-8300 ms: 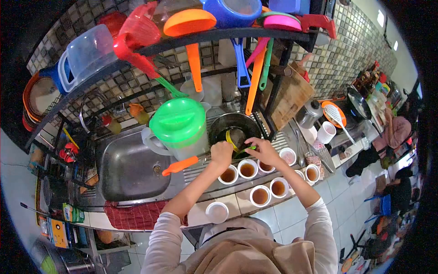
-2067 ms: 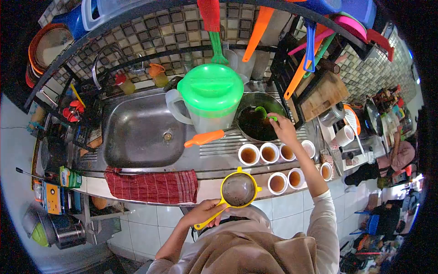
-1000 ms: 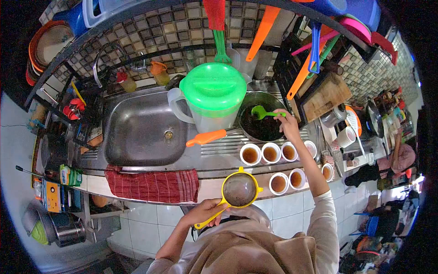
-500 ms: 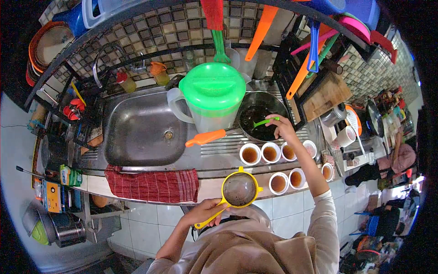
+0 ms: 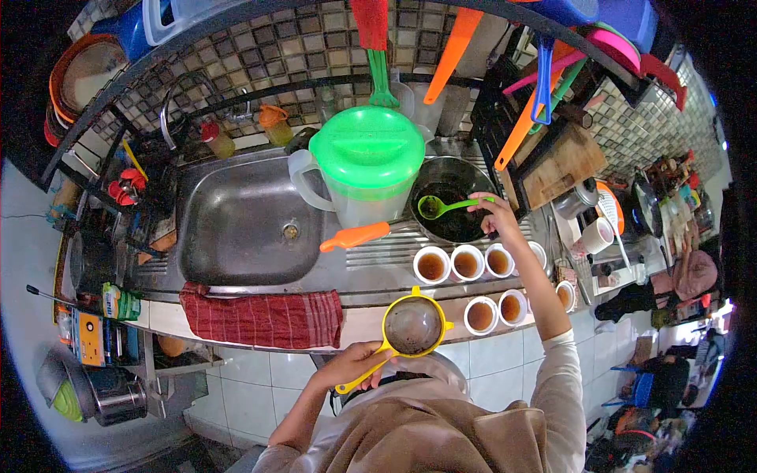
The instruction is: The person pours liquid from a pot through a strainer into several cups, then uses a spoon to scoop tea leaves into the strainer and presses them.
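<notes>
My left hand [image 5: 359, 366] is closed round the handle of a yellow strainer [image 5: 414, 325], held level near the counter's front edge, with dark bits in its mesh. My right hand [image 5: 495, 214] grips a small green ladle [image 5: 451, 206] by its handle. The ladle's bowl shows over the dark contents of a saucepan [image 5: 453, 234] with an orange handle. Several white cups of brown liquid, such as this cup [image 5: 431, 266], stand in two rows before the pan. My right forearm partly hides one cup at the right of the back row.
A big pitcher with a green lid [image 5: 368, 162] stands left of the pan, beside the steel sink [image 5: 236, 229]. A red cloth [image 5: 260, 317] lies along the front edge. Utensils hang overhead, including an orange spatula [image 5: 520, 126]. Another person [image 5: 694, 272] is at far right.
The ladle's bowl has risen out of the dark contents of the pan and now shows. My right hand has shifted slightly. My left hand and the strainer stay almost still.
</notes>
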The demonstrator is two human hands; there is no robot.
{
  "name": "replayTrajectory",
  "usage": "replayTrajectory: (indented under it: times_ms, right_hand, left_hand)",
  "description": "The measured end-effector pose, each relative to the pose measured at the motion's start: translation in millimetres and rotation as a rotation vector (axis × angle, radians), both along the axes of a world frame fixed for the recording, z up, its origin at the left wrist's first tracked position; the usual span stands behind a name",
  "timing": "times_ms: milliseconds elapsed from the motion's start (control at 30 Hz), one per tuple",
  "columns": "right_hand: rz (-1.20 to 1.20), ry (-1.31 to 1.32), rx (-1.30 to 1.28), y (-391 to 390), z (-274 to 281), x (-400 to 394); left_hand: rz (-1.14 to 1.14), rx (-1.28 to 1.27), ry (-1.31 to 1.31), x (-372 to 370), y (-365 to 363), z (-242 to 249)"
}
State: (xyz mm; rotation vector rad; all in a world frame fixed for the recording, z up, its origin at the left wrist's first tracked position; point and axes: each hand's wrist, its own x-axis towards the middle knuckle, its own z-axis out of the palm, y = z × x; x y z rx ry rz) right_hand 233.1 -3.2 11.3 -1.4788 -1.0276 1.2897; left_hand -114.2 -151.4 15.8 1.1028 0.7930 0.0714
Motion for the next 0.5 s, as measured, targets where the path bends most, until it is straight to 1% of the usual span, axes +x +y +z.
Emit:
replayTrajectory:
  times_ms: [233, 500]
  right_hand:
    - [0.005, -0.042, -0.006, -3.2, 2.5, 0.5]
    - [0.003, -0.032, -0.019, -6.0, 7.3, -0.6]
  left_hand:
    - [-0.007, 0.016, 0.002, -0.2, 1.4, 2.4]
    - [0.004, 0.02, 0.013, 0.1, 0.8, 5.8]
